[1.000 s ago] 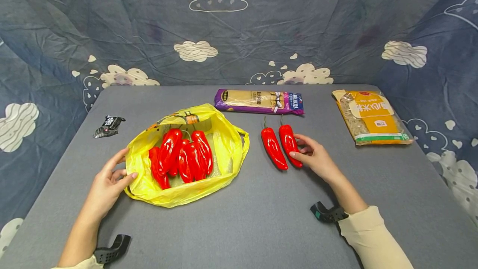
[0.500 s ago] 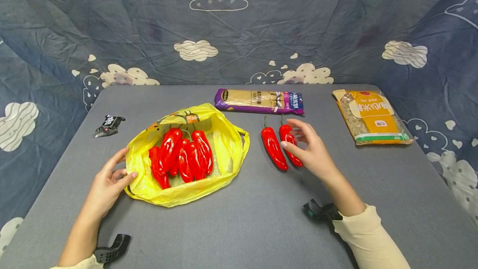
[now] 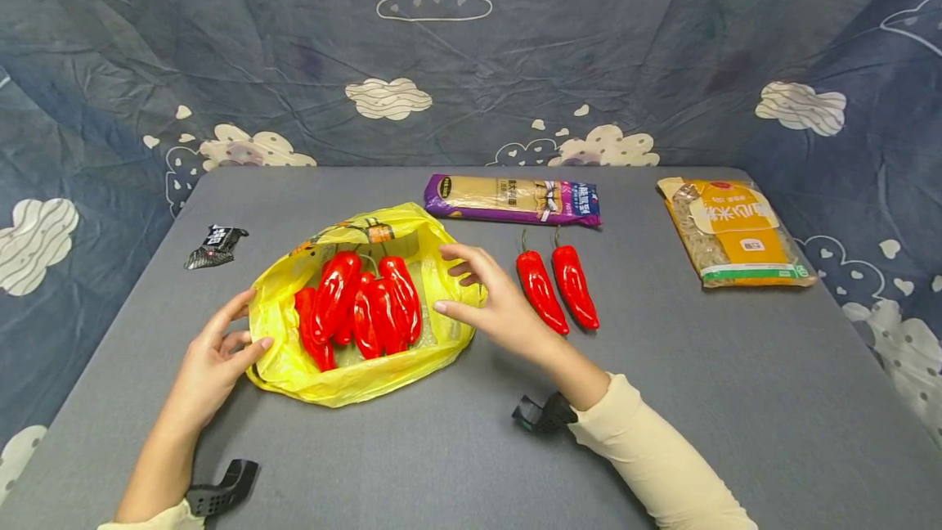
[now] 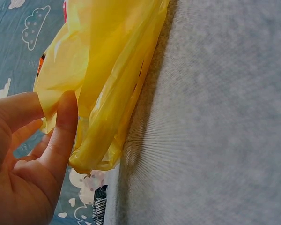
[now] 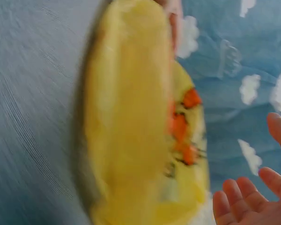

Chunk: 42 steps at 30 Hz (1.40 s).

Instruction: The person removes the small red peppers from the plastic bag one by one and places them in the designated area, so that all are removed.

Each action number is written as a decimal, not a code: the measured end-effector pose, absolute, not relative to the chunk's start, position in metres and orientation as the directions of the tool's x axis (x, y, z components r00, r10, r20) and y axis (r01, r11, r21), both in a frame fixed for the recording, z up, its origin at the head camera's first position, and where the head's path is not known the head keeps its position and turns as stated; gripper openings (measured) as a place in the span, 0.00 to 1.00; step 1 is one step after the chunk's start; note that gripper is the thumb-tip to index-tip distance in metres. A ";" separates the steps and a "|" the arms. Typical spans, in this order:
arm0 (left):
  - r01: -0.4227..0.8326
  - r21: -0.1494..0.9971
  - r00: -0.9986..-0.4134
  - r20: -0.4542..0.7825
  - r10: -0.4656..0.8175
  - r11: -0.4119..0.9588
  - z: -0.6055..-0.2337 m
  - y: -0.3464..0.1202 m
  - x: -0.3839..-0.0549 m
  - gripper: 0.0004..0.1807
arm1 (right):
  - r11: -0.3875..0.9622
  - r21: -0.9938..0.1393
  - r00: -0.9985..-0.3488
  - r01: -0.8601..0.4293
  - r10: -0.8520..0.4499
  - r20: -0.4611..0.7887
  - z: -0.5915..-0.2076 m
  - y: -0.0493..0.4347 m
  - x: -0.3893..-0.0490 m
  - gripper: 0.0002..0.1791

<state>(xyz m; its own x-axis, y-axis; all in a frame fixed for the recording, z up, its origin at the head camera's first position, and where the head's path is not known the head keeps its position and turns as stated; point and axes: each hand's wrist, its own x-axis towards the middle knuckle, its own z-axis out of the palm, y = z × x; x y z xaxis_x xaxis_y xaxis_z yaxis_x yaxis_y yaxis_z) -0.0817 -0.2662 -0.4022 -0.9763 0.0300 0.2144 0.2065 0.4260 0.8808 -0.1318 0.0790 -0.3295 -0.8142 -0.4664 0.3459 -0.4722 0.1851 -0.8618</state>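
Note:
A yellow plastic bag (image 3: 353,387) lies with its mouth open, and several glossy red peppers (image 3: 336,293) are inside it. At the bag's left rim my left hand (image 3: 213,362) pinches the plastic between thumb and fingers; the left wrist view shows the thumb (image 4: 65,119) on the film. My right hand (image 3: 496,305) hovers at the bag's right side with its fingers apart and nothing held. Whether it touches the plastic I cannot tell. Two more red peppers, a nearer one (image 3: 540,289) and a farther one (image 3: 576,287), lie side by side right of that hand.
Behind the bag lies a purple pack of pasta (image 3: 511,199). An orange and clear pack of grain (image 3: 736,231) is at the back right. A small black wrapped packet (image 3: 215,247) sits at the left. A cloud-patterned cloth (image 3: 471,56) hangs behind the grey table (image 3: 412,464).
My right hand has left the right-hand pepper and moved left to the bag's right rim. Both loose peppers stay in place, and my left hand keeps its pinch on the bag.

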 end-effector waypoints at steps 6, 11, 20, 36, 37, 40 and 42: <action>0.211 0.882 -0.975 0.219 0.031 0.421 -0.403 -0.266 -0.082 0.39 | 0.211 -0.867 -0.798 -0.452 -0.529 0.288 -0.368 0.053 -0.145 0.34; 0.206 0.887 -0.977 0.213 0.030 0.413 -0.403 -0.267 -0.082 0.39 | 0.254 -0.865 -0.790 -0.432 -0.570 0.227 -0.396 0.040 -0.156 0.37; 0.199 0.883 -0.978 0.207 0.028 0.426 -0.402 -0.266 -0.081 0.39 | 0.346 -0.838 -0.797 -0.422 -0.582 0.162 -0.403 0.024 -0.158 0.38; 0.209 0.879 -0.976 0.218 0.029 0.428 -0.404 -0.267 -0.082 0.39 | 0.513 -0.789 -0.872 -0.338 -0.486 0.058 -0.395 0.005 -0.158 0.38; 0.211 0.880 -0.975 0.219 0.030 0.425 -0.404 -0.267 -0.082 0.39 | 0.509 -0.789 -0.870 -0.345 -0.489 0.065 -0.395 0.005 -0.159 0.37; 0.220 0.885 -0.973 0.227 0.031 0.410 -0.404 -0.266 -0.082 0.39 | 0.468 -0.805 -0.852 -0.366 -0.516 0.088 -0.394 0.006 -0.160 0.34; 0.220 0.888 -0.973 0.228 0.030 0.405 -0.404 -0.266 -0.082 0.39 | 0.435 -0.827 -0.842 -0.356 -0.534 0.081 -0.392 0.008 -0.160 0.33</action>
<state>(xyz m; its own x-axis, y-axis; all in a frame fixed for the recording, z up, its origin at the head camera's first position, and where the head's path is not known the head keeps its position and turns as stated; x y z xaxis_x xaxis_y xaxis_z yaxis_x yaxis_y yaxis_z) -0.0818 -0.2664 -0.4042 -0.9732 0.0301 0.2280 0.2205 0.4046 0.8875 -0.1601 0.0077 -0.3925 -0.8417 -0.5337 0.0813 -0.3556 0.4349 -0.8273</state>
